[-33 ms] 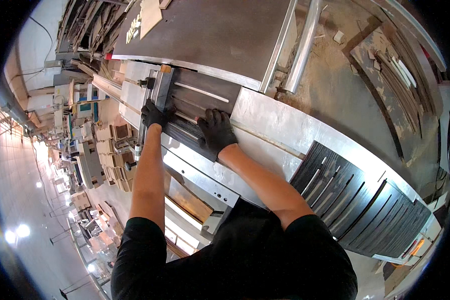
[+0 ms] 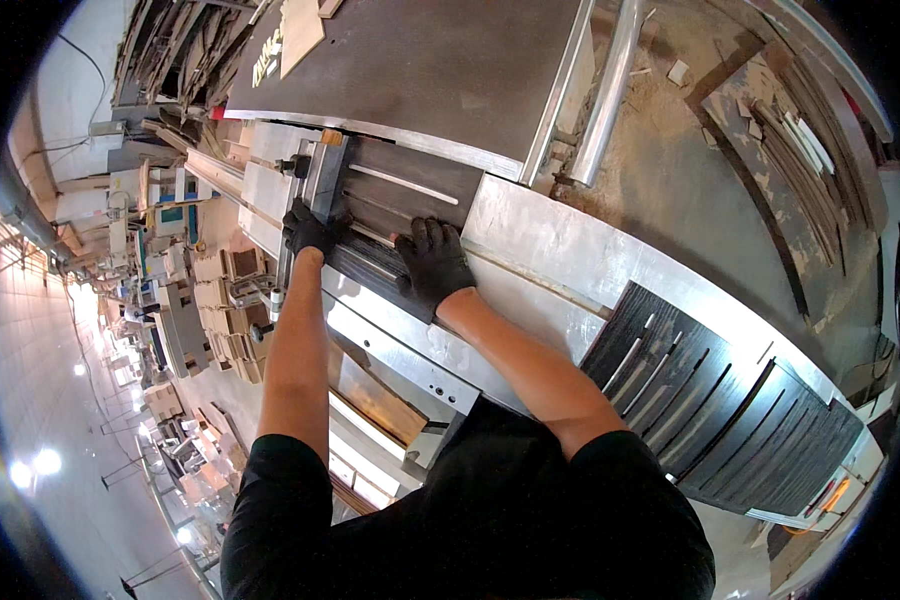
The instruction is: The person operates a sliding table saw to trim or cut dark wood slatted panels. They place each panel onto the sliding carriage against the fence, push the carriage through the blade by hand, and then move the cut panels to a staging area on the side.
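A dark wood-grain board with pale slots lies on a metal machine table, its left end against an upright metal fence. My left hand, in a black glove, is closed over the fence near the board's left end, the thumb side toward the board. My right hand, also gloved in black, rests flat on the board's near right part with the fingers stretched forward. Part of the board is hidden under both hands.
A stack of dark grooved boards lies at the right on the metal table. Beyond is a wide brown machine top with a metal rail beside it. Wood scraps lie far right; stacked panels stand left.
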The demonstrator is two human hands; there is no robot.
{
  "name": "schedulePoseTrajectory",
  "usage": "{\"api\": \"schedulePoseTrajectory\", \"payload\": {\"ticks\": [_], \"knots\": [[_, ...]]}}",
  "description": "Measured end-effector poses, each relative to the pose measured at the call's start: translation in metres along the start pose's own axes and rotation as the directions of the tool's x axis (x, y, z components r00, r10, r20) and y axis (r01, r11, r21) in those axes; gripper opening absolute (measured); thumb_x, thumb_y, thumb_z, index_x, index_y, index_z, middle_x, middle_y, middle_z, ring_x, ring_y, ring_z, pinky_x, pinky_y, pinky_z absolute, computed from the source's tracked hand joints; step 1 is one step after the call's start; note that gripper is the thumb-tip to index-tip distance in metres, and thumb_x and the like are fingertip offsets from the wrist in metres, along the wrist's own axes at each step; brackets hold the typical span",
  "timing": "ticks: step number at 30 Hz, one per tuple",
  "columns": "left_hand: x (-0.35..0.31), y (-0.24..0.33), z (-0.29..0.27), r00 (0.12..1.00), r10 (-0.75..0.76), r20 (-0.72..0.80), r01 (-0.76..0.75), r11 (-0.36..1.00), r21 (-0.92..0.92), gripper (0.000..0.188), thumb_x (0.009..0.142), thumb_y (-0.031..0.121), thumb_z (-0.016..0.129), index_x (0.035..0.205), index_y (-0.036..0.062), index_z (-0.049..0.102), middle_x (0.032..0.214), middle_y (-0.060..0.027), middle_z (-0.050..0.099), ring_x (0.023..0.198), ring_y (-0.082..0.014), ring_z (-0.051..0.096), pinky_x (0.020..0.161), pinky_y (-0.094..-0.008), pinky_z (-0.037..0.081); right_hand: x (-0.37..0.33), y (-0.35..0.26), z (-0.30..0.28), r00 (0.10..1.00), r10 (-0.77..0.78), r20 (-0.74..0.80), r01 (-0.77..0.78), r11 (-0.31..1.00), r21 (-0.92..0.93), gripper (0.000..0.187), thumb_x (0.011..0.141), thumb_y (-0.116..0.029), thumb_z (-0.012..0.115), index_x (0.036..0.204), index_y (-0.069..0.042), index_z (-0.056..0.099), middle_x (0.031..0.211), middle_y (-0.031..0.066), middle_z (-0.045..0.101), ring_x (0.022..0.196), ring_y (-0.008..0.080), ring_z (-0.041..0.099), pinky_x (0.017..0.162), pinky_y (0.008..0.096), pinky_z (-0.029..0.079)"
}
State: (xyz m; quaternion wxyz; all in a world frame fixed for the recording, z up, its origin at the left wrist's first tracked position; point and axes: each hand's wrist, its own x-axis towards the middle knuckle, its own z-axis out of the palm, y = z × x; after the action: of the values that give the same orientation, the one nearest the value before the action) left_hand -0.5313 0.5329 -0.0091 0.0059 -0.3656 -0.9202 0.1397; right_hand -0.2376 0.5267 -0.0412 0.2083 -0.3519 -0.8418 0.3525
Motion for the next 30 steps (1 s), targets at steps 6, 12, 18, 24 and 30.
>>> {"api": "schedulePoseTrajectory", "payload": {"ticks": [6,12,18,24,30], "knots": [[-0.003,0.002,-0.005,0.999,0.021,-0.04,-0.02,1.0,0.014,0.124,0.054,0.065,0.082,0.15,0.0118,0.023,0.141,-0.0236,0.039,0.128,-0.0434,0.04,0.106,-0.0508,0.034,0.001,-0.001,0.001,0.999,0.013,0.038,-0.013,1.0,0.003,0.071,0.077,-0.041,0.07,0.136,-0.009,0.048,0.143,0.0236,0.039,0.134,0.0413,0.033,0.114,0.0533,0.023],[-0.002,0.0,-0.006,0.998,0.043,-0.052,-0.044,0.999,-0.015,0.123,0.055,0.065,0.081,0.149,0.0096,0.023,0.14,-0.0256,0.04,0.128,-0.0436,0.04,0.108,-0.0505,0.032,0.002,-0.001,0.001,1.0,0.028,0.013,-0.028,1.0,0.008,0.073,0.074,-0.038,0.071,0.137,-0.008,0.048,0.141,0.0234,0.041,0.132,0.041,0.035,0.114,0.0526,0.023],[-0.005,0.003,-0.009,0.999,0.011,-0.034,-0.011,1.0,-0.007,0.121,0.056,0.063,0.081,0.148,0.0102,0.023,0.141,-0.0259,0.037,0.13,-0.0444,0.037,0.108,-0.0501,0.031,0.002,0.0,0.007,0.999,0.007,-0.036,-0.009,0.999,-0.044,0.069,0.075,-0.042,0.069,0.135,-0.014,0.05,0.137,0.0204,0.043,0.131,0.0372,0.036,0.109,0.0509,0.026],[-0.009,0.006,-0.012,0.999,0.014,-0.044,-0.016,0.999,-0.033,0.117,0.056,0.06,0.083,0.145,0.0109,0.025,0.139,-0.0231,0.038,0.13,-0.0423,0.037,0.109,-0.0488,0.03,0.002,0.002,0.01,0.999,-0.006,-0.047,0.004,0.998,-0.058,0.071,0.074,-0.042,0.07,0.136,-0.014,0.05,0.136,0.02,0.043,0.13,0.0366,0.037,0.109,0.0507,0.027],[-0.009,0.005,-0.008,0.999,-0.01,-0.048,0.007,0.997,-0.072,0.115,0.054,0.057,0.085,0.144,0.0174,0.027,0.135,-0.0213,0.04,0.127,-0.0431,0.038,0.108,-0.0506,0.03,0.002,0.001,0.006,1.0,0.011,-0.023,-0.012,0.998,-0.059,0.069,0.074,-0.043,0.071,0.134,-0.013,0.052,0.136,0.0205,0.043,0.129,0.0369,0.037,0.108,0.051,0.028]]}}
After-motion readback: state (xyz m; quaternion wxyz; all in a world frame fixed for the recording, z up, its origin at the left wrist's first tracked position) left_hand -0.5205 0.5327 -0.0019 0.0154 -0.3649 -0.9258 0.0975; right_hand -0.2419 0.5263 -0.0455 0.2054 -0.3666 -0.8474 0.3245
